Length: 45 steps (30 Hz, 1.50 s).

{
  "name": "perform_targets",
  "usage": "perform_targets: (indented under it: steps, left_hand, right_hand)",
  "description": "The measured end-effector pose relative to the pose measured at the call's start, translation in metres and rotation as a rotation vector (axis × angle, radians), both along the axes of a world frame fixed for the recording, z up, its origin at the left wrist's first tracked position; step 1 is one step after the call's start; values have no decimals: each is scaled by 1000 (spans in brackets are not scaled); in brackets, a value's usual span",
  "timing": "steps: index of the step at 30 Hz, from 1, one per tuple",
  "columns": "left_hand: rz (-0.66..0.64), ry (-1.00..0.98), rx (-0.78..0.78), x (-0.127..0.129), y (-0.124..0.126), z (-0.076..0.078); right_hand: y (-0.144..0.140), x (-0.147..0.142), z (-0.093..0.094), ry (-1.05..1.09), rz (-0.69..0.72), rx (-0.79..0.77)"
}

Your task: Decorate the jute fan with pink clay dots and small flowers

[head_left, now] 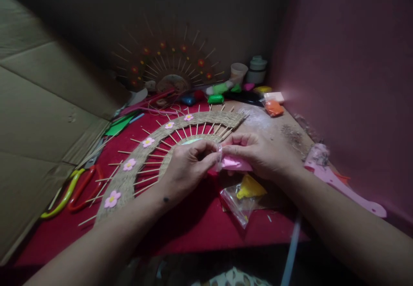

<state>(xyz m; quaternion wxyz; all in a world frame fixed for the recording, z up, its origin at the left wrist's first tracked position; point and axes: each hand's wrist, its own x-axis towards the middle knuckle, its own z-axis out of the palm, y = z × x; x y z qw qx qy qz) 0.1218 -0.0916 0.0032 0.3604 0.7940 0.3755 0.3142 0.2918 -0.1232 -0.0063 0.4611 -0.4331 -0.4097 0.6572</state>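
1. The left hand and right hand met over the red desk, fingertips almost touching.
2. Between them was a small clear bag of pink clay. The right hand's grip was closed on it, fingers wrapped over the top with the thumb underneath.
3. The left hand's grip was pinched shut on the bag's near edge, thumb and forefinger pressed together where the plastic bunched up.
4. The pink bag was held just above the desk, not lying on it.
5. Just below the right grip lay a second clear bag with yellow clay, flat on the desk and apart from both hands.
6. Behind the left grip curved a woven arc stuck with thin sticks and small pink flowers; the left knuckles sat just beside its inner rim.
7. Well left of the grips lay scissors with red and yellow-green handles.
8. Right of the right wrist lay a pink glue gun, near the wall.
9. Far beyond the grips stood a finished fan piece against the wall, with coloured clay packs and an orange pack in front of it, and a cup beside them.
10. A cardboard sheet leaned far to the left.
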Motion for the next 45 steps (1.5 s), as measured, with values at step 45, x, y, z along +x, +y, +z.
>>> perform_targets:
  steps: [45]
  left_hand:
    - [-171,-713,-887,-17,16,15]
  right_hand:
    - [6,3,-1,30,-180,19]
